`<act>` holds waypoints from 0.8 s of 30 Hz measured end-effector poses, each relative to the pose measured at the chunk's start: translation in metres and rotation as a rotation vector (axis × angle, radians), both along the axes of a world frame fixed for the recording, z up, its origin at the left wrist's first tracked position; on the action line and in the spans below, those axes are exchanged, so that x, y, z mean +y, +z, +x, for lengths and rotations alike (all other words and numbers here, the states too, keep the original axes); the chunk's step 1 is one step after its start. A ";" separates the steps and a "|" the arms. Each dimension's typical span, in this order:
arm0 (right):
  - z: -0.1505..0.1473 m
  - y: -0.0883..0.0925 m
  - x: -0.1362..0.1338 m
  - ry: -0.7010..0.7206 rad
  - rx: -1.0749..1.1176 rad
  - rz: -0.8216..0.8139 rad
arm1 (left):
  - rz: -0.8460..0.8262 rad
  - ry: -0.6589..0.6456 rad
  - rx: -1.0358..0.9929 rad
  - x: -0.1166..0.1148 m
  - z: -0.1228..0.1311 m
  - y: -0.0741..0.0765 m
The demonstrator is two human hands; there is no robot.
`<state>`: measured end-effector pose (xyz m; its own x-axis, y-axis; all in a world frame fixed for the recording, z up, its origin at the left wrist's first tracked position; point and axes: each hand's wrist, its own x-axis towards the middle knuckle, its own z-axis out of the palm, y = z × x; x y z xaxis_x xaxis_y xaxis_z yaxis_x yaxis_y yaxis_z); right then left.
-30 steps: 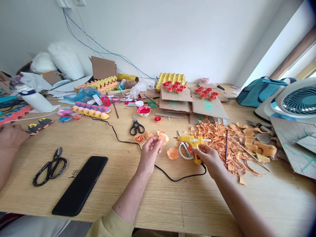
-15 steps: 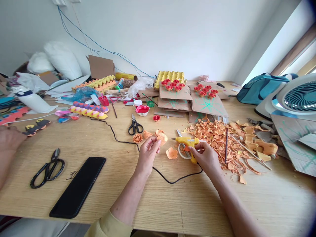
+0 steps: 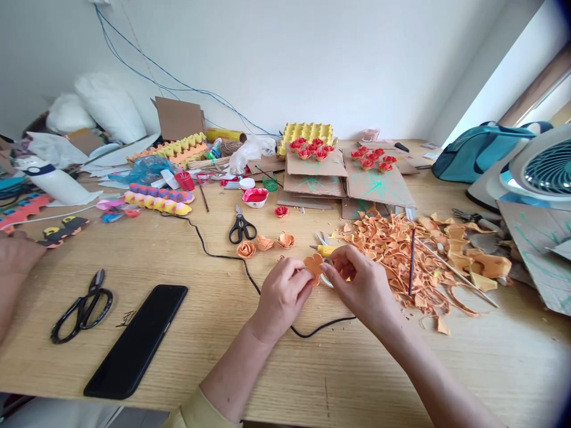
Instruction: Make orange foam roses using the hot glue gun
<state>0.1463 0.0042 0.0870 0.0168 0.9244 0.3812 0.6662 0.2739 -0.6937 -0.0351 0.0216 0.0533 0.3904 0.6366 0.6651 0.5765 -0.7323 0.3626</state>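
Note:
Both my hands meet over the wooden table (image 3: 276, 362). My left hand (image 3: 282, 294) and my right hand (image 3: 357, 284) pinch a flat orange flower-shaped cutout (image 3: 314, 264) between them. Just behind my right hand the yellow glue gun (image 3: 324, 249) lies on the table, mostly hidden; its black cord (image 3: 209, 252) runs off to the left. Three small orange paper roses (image 3: 264, 244) sit a little beyond my left hand, near small black scissors (image 3: 241, 227).
A heap of orange scraps (image 3: 401, 249) with thin sticks lies right of my hands. Cardboard pieces carrying red roses (image 3: 343, 169) stand further back. A black phone (image 3: 136, 340) and large scissors (image 3: 82, 307) lie at left, near another person's hand (image 3: 15, 252). A fan (image 3: 542, 172) stands at right.
My right hand let go of the glue gun and came left. My left hand moved toward me and right. Both now hold the flat orange cutout that lay on the table.

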 end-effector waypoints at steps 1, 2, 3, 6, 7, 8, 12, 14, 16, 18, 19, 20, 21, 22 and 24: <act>-0.002 -0.002 0.002 -0.040 -0.006 -0.032 | 0.036 0.005 0.049 -0.001 0.000 0.000; -0.003 -0.005 0.003 -0.064 -0.014 -0.061 | 0.061 0.008 0.085 -0.002 0.000 0.001; -0.004 -0.008 0.005 -0.077 -0.021 -0.084 | 0.075 0.007 0.105 -0.003 0.001 0.001; -0.001 -0.015 0.009 -0.095 -0.046 -0.115 | 0.068 0.008 0.078 -0.004 0.002 0.002; 0.001 -0.016 0.010 -0.110 -0.054 -0.117 | 0.044 0.020 0.041 -0.004 0.002 0.001; 0.004 -0.017 0.011 -0.127 -0.058 -0.118 | 0.010 0.038 0.000 -0.004 0.003 0.001; 0.025 -0.013 0.009 -0.231 -0.021 -0.080 | -0.199 0.085 -0.040 -0.001 0.004 -0.008; 0.033 -0.010 0.006 -0.298 0.000 -0.070 | -0.288 0.092 0.015 0.002 0.005 -0.015; 0.038 -0.008 0.002 -0.311 0.038 -0.082 | -0.353 0.101 0.062 0.004 0.005 -0.022; 0.037 -0.009 0.000 -0.263 0.059 -0.117 | -0.397 0.106 0.093 0.006 0.006 -0.027; 0.036 -0.010 -0.001 -0.225 0.057 -0.135 | -0.414 0.106 0.101 0.007 0.006 -0.029; 0.034 -0.012 -0.001 -0.188 0.049 -0.150 | -0.427 0.104 0.106 0.008 0.007 -0.030; 0.032 -0.014 -0.001 -0.154 0.037 -0.160 | -0.437 0.101 0.104 0.008 0.007 -0.030; 0.030 -0.016 0.000 -0.129 0.022 -0.167 | -0.448 0.096 0.097 0.008 0.008 -0.030; 0.027 -0.020 0.000 -0.097 -0.005 -0.169 | -0.475 0.092 0.056 0.007 0.009 -0.027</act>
